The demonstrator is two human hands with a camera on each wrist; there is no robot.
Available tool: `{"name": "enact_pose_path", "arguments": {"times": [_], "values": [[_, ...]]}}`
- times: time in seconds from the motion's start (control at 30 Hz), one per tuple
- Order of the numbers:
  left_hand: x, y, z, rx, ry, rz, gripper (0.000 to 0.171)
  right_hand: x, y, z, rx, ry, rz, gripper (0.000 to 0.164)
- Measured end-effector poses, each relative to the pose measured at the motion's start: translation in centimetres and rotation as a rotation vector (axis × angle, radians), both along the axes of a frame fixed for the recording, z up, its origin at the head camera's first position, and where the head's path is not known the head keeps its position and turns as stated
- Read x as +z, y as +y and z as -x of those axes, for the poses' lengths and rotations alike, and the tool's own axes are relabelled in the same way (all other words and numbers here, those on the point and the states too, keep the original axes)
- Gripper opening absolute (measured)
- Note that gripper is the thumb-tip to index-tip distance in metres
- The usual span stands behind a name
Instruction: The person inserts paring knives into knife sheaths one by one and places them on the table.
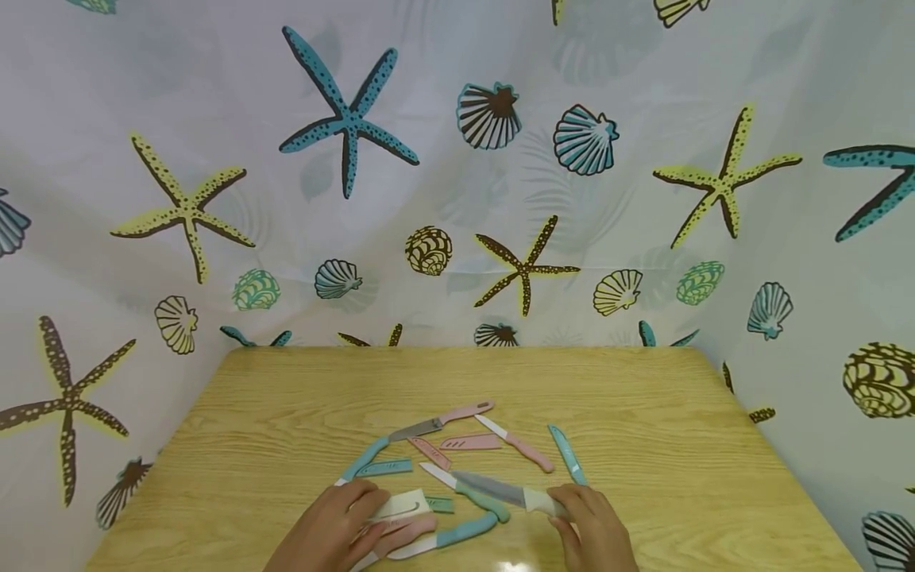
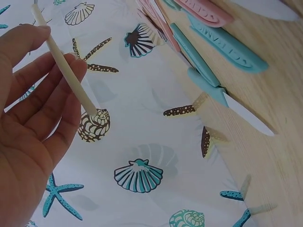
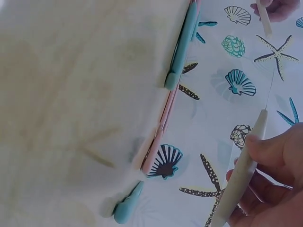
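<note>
My left hand (image 1: 322, 526) pinches a cream knife sheath (image 1: 407, 503) between thumb and fingers; the left wrist view shows this sheath (image 2: 71, 75) edge-on. In my right hand (image 1: 599, 526) is a kitchen knife, gripped by its cream handle (image 3: 246, 172). Its bare grey blade (image 1: 489, 486) points left toward the sheath, with a gap between them. Below the blade lies a green-handled knife (image 1: 486, 504) with a white blade, beside a green sheath (image 1: 440, 504). A pink-handled knife (image 1: 406, 535) and a blue-handled knife (image 1: 466, 530) lie near my left hand.
Farther back on the wooden table (image 1: 300, 397) are two pink-handled knives (image 1: 466, 412), pink sheaths (image 1: 472, 442) and a blue sheath (image 1: 386, 467). One blue-handled knife (image 1: 368, 459) lies at left, another (image 1: 565, 450) at right. Patterned cloth (image 1: 443, 183) encloses the back and sides.
</note>
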State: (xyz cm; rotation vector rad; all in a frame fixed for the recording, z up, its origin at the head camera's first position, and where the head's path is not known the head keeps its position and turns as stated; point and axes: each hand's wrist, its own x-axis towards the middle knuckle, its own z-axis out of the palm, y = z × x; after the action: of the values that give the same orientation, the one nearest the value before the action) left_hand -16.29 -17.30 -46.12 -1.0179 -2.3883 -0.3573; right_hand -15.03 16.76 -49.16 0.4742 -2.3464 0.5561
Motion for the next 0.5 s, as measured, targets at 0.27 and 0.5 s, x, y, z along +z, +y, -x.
{"name": "enact_pose_path", "arguments": {"times": [0.27, 0.5], "values": [[0.2, 0.6, 0.2, -0.018, -0.017, -0.034, 0.029, -1.3, 0.0, -0.6, 0.088, 0.082, 0.036, 0.035], [0.2, 1.0, 0.1, -0.041, -0.005, -0.043, 0.024, -1.5, -0.6, -0.7, 0.101, 0.12, 0.05, 0.055]]}}
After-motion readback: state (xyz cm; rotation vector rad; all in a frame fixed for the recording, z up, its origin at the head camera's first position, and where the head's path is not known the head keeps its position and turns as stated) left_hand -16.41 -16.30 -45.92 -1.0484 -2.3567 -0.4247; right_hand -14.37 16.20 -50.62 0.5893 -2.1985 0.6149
